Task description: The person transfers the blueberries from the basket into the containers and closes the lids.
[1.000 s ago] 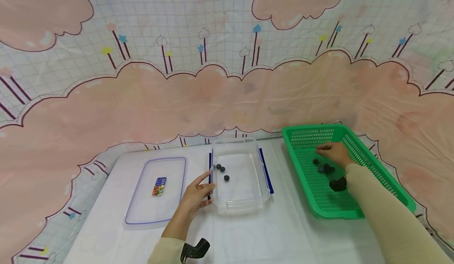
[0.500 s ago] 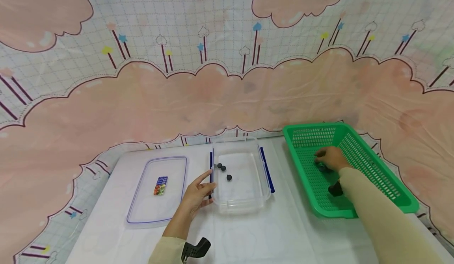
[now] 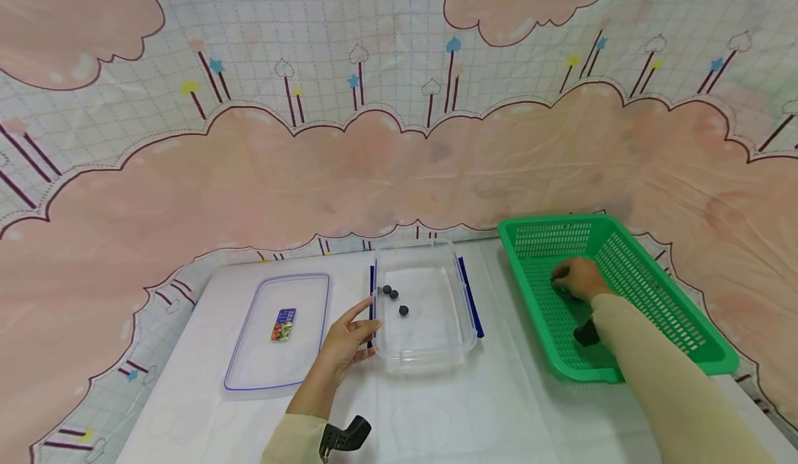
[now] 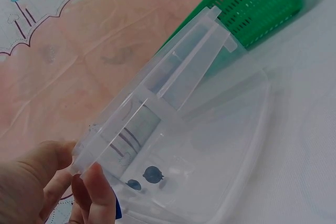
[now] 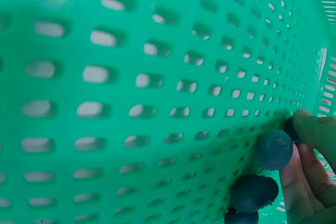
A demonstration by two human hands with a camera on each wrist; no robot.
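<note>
White table (image 3: 499, 408), left hand (image 3: 341, 345) at container (image 3: 424, 353) rim, right hand (image 3: 576, 278) seemingly pinching blueberries (image 5: 273, 149)

From my left wrist camera, my left hand (image 4: 37, 182) rests against the near end of a clear plastic container (image 4: 210, 145), thumb and fingertips (image 4: 97, 192) touching its rim by the blue latch (image 4: 117, 209). Two dark blueberries (image 4: 153, 174) lie on the container's floor near that end, just beside each other. Beyond the far end of the container, a green perforated basket (image 4: 257, 3) sits on the white tabletop (image 4: 310, 129). A pink cloud-print cloth (image 4: 79, 51) hangs behind.
</note>
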